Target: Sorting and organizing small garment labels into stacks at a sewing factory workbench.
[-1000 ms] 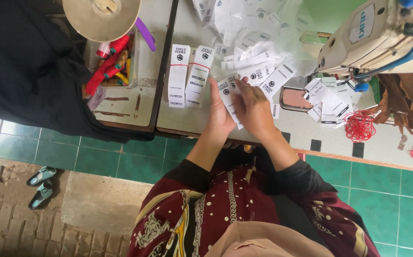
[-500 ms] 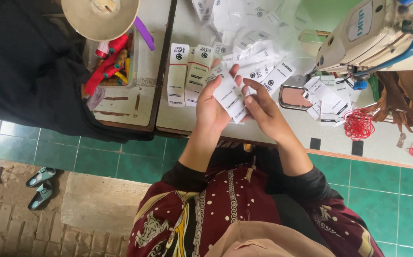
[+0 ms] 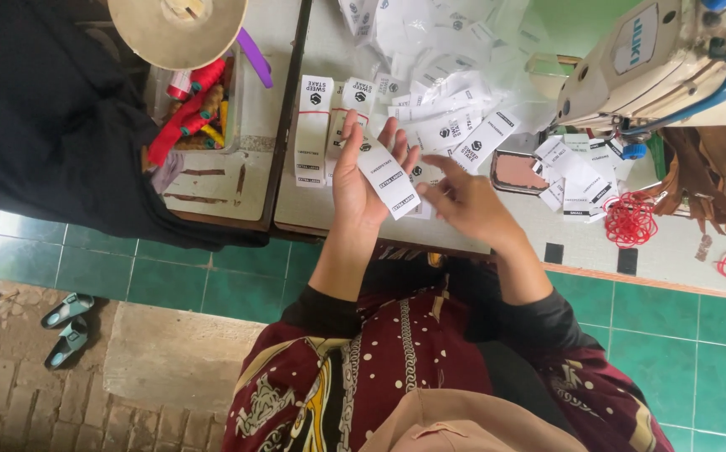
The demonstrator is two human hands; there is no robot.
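Your left hand (image 3: 361,180) held white tag (image 3: 386,177) flat on palm, fingers up, thumb pinning it. Your right hand (image 3: 468,203) sat just beside tag, fingers loose, holding nothing. Tag pile (image 3: 451,125) lay past fingertips.

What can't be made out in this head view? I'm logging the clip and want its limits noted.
- Sewing machine: cut off by the top and right edges.
- Left hand palm: hidden behind the white label lying across it.
- Clear box contents: partly covered by the tan cone.
- Label pile: individual pieces overlap, uncountable.
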